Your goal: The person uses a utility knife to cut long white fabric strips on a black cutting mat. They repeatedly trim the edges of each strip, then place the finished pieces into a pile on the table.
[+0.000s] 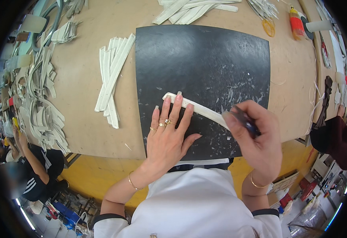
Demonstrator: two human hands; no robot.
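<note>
On the black mat point(197, 55), the spread left hand point(166, 139) is pressing a white strip point(207, 112). The right hand point(262, 141) is gripping a dark tool point(248, 122).

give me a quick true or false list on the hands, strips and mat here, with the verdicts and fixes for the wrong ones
1. The left hand lies with its fingers spread across a white strip on the black mat. True.
2. The mat is spotless, without a mark on it. False: pale marks and flecks show on it, mostly toward its right side.
3. The right hand grips a dark tool near the strip. True.
4. The left hand is free of jewellery. False: it wears rings.
5. A pile of crossed strips lies to the left of the mat. True.
</note>
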